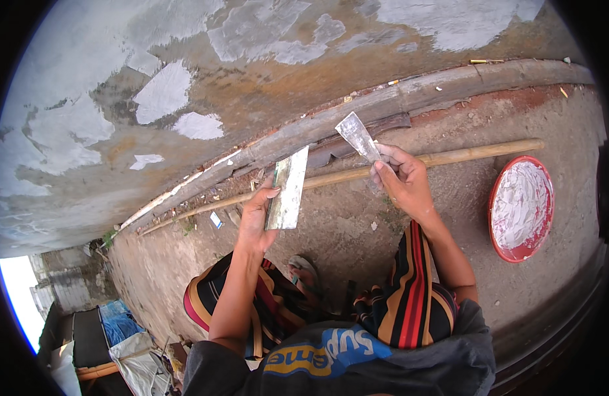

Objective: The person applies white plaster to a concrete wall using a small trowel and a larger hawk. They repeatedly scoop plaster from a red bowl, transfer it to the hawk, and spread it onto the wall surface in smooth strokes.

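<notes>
My left hand [257, 214] is closed round the edge of a wide, flat metal plastering blade [290, 190], held upright with its bright face to the right. In my right hand [403, 178] is a putty knife [357, 135], its flared blade pointing up and to the left and smeared with white. My fingers cover its handle end. The two tools are apart, both in front of the wall [205, 99], which has white filler patches over grey and brown plaster. To the right on the ground stands a red basin [521, 256] coated inside with white paste [522, 204].
A long wooden pole [476, 153] lies on the ground along the wall's foot, below a raised concrete ledge [370, 102]. My sandalled foot [303, 274] is between my bent knees. Blue and grey sheeting [123, 323] covers something at the lower left.
</notes>
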The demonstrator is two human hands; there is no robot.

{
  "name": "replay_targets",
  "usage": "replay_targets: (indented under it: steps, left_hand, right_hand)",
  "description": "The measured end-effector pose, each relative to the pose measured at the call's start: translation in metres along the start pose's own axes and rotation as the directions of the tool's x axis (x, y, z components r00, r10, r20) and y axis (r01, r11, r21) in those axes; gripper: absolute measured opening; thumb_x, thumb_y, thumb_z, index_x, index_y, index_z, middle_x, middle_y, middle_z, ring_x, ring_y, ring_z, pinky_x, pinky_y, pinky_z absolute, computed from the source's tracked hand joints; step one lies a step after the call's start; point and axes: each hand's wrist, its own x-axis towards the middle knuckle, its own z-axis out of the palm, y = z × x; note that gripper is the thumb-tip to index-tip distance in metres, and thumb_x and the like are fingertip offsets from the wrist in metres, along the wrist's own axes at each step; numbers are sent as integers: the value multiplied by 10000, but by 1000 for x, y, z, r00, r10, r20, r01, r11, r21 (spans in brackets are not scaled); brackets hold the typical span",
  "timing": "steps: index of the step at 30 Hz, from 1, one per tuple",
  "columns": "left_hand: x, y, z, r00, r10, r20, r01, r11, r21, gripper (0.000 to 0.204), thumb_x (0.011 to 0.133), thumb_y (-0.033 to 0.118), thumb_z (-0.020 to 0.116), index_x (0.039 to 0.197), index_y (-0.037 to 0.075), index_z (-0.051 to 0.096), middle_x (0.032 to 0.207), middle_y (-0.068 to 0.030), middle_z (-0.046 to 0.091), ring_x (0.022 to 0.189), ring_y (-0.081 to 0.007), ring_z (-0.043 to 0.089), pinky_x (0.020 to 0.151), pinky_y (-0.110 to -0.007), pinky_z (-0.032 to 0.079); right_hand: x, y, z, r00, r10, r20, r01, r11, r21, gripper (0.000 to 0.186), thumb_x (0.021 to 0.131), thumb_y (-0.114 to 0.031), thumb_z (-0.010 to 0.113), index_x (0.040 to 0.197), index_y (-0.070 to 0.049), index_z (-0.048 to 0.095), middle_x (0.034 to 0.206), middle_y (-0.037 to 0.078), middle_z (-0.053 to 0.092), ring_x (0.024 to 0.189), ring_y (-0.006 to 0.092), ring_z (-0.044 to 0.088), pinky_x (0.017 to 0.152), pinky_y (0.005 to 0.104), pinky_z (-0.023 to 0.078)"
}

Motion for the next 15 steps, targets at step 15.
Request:
replay_targets:
  steps: [15]
  left_hand:
    - [-5,-1,3,996,-89,13,89,996,-17,489,841,161,565,1309,57,464,901,-25,630,601,-94,595,439,-234,488]
  right_hand:
    - [-2,13,24,654,-714,249,680,411,-607,330,654,72,681,951,-73,685,1003,95,627,830,256,603,693,334,479]
